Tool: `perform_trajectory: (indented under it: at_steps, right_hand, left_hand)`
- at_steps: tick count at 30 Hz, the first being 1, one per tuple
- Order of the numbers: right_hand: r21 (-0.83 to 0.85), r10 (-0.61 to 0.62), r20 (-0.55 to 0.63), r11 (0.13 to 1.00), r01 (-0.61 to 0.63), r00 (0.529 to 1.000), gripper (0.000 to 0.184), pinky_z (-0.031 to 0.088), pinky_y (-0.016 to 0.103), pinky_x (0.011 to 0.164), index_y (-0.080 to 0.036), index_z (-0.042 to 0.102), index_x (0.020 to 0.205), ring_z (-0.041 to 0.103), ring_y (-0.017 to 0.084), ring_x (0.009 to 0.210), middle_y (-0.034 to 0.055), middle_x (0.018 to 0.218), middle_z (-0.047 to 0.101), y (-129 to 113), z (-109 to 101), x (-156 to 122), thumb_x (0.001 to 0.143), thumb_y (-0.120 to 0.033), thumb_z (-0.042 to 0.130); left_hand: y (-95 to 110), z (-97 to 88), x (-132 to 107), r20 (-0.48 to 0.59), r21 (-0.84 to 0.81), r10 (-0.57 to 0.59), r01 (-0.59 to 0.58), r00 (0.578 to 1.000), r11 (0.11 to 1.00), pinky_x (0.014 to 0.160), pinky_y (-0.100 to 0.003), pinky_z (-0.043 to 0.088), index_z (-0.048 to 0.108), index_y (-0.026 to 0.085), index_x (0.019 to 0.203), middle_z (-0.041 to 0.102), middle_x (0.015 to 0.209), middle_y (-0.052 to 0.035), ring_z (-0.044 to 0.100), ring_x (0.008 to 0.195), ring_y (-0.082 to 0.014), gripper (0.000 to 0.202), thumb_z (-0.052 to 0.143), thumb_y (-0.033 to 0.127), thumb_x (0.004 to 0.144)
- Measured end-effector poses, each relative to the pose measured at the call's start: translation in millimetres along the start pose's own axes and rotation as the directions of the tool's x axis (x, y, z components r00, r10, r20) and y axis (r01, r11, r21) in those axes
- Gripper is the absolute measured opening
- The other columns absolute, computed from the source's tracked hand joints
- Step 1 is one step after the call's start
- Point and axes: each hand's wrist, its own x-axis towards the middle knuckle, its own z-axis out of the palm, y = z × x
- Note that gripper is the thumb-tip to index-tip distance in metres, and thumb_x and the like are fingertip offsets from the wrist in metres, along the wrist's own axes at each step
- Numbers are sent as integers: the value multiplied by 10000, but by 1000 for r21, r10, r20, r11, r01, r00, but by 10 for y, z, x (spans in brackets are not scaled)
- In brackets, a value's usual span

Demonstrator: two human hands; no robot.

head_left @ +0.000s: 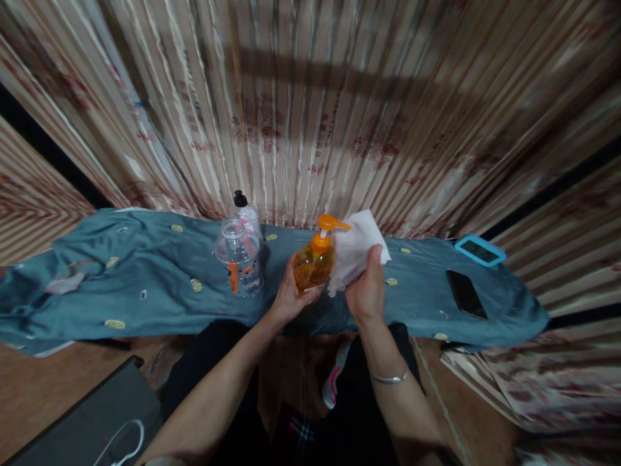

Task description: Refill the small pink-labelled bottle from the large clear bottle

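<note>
My left hand [290,294] is wrapped round the lower part of a pump bottle [313,265], which has an orange pump head and amber liquid inside. The bottle tilts slightly, its spout pointing right. In my right hand [367,288] is a white tissue [356,249], pinched under the thumb and spread beside the bottle. The tissue's left edge comes up against the bottle; whether it presses on it I cannot tell. Left of my hands stands a clear plastic cup-like bottle [240,262] with an orange pattern. Behind it is a clear bottle [251,220] with a black cap.
A teal patterned cloth [165,285] covers the narrow table. At its right end lie a black phone [466,294] and a blue-framed digital clock [480,250]. Pleated curtains [301,116] hang close behind. A dark grey box-like object [92,414] with a white cable stands at lower left.
</note>
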Motion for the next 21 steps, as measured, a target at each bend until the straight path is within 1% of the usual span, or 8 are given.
perform_trajectory:
  at_steps: [3,6,9,12,15,16,18,21]
  right_hand:
    - [-104,-176,118,976,189,977,517,525,366,936,-185,677,1120,689,203,960,85,1061,725,-176,17,86,1012,-605,396]
    - [-192,-323,292,902,386,900,494,384,419,1139,-156,610,1322,549,232,1302,135,1397,592,-261,16,185,969,-494,543]
    - [-234,-380,293,861,451,877,505,283,417,1205,-136,605,1343,455,218,1396,132,1475,528,-225,-65,248,965,-465,550]
    - [-243,-291,144,916,319,946,520,321,467,1180,-157,668,1236,535,247,1312,120,1316,650,-72,-179,268,974,-579,514]
    - [-115,-53,7,992,54,999,600,523,497,961,-151,674,1087,693,246,973,100,1004,729,143,-177,224,1002,-669,382]
    - [-52,16,20,999,-15,1000,623,554,481,902,-153,653,1118,703,227,910,95,1008,725,211,-140,192,1004,-686,351]
    - [25,89,92,995,-92,992,664,553,472,908,-166,650,1131,699,214,917,92,1059,714,325,-31,108,975,-743,360]
    - [43,93,164,994,-102,982,619,430,523,1082,-185,672,1107,629,248,1135,93,1171,684,480,113,3,910,-753,526]
  left_hand:
    - [23,5,-1,-14,-18,-15,15,1000,1000,1192,-510,401,206,184,1539,508,1516,-191,526,1398,-323,1003,793,436,766]
    - [27,1,-2,-23,-35,-25,24,999,999,1172,-516,427,237,193,1529,540,1494,-179,557,1370,-324,988,799,434,754]
    - [20,-5,-5,-17,-26,-54,54,998,998,1132,-524,470,237,188,1529,595,1436,-176,609,1312,-329,999,808,425,744]
    - [15,-5,-7,-11,0,-60,60,998,998,1137,-515,466,215,197,1535,588,1443,-173,602,1321,-323,1010,807,418,747]
    - [13,-2,-3,-3,15,-37,37,999,999,1156,-506,446,201,207,1538,553,1479,-173,572,1355,-313,997,793,402,759]
    - [9,-2,0,-1,17,-27,27,1000,999,1159,-507,443,200,204,1537,548,1482,-176,569,1358,-312,992,788,403,764]
    - [-11,-2,6,-2,13,-8,8,1000,1000,1164,-512,437,194,189,1536,540,1485,-189,565,1361,-315,985,776,419,774]
    - [-63,-6,13,-2,-14,26,-26,1000,1000,1177,-522,421,177,171,1534,516,1499,-206,543,1380,-321,990,760,435,779]
